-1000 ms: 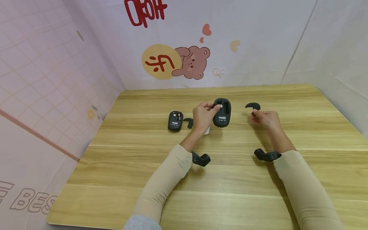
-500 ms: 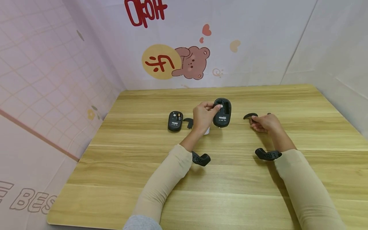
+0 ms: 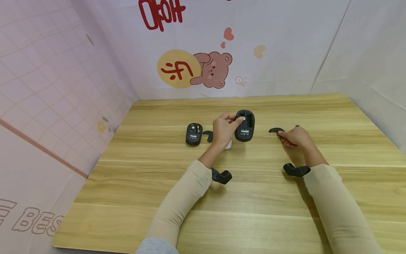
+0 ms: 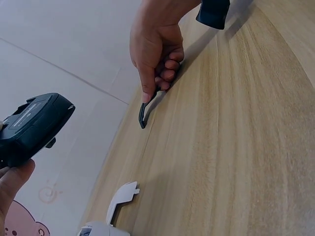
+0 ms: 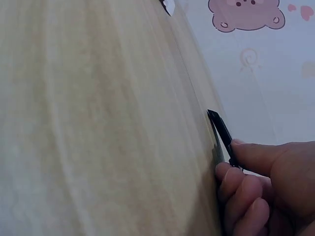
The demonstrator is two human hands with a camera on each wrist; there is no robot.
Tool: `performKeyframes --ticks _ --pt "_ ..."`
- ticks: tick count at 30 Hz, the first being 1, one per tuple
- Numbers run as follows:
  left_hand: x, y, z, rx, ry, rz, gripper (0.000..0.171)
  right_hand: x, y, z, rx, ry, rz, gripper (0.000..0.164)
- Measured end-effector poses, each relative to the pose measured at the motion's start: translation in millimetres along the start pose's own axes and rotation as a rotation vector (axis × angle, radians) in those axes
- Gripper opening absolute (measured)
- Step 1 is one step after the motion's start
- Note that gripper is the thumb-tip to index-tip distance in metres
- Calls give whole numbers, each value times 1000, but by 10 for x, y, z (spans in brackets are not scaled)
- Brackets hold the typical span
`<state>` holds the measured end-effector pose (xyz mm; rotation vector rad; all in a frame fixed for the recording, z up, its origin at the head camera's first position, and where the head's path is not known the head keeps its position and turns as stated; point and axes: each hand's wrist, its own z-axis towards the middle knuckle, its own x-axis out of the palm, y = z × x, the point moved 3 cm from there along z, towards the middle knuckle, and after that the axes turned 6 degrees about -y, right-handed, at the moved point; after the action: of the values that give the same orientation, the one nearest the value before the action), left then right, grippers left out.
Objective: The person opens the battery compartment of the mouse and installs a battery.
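My left hand (image 3: 222,131) holds a black computer mouse (image 3: 245,133) up off the table, underside towards me, with its battery slot uncovered. My right hand (image 3: 296,137), farther right, pinches a thin black battery cover (image 3: 274,130) between thumb and fingers. In the right wrist view the cover (image 5: 222,132) stands out from the fingertips close over the tabletop. Its inner end is hidden by the fingers. A small dark tip (image 3: 297,126) shows just behind the right hand. Seen from the left wrist, mouse (image 4: 37,125) and cover (image 4: 142,117) are well apart.
On the wooden table (image 3: 253,197) lies another black mouse (image 3: 194,137), underside up, a battery in its slot. Beside it is another black cover (image 3: 208,135). A white mouse (image 4: 101,229) and white cover (image 4: 125,194) lie near the left hand. A printed wall cloth (image 3: 279,63) backs the table.
My right hand has lowered and tipped the battery cover from showing its curved face to lying nearly edge-on near the table. The left hand and its mouse have stayed almost still.
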<state>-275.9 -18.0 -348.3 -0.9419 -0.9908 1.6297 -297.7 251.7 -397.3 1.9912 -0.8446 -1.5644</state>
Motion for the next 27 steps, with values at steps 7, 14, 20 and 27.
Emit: performKeyframes --ticks 7,14,20,27 --pt "4 -9 4 -9 0 2 22 9 -2 15 -30 24 -95 47" --pt "10 -20 -4 -9 3 1 21 1 -10 34 -45 59 -158 46" --pt "3 -26 -3 -2 7 -13 21 11 9 48 -71 77 -259 48" --pt "-9 -20 5 5 11 -19 21 45 71 49 -70 109 -374 52"
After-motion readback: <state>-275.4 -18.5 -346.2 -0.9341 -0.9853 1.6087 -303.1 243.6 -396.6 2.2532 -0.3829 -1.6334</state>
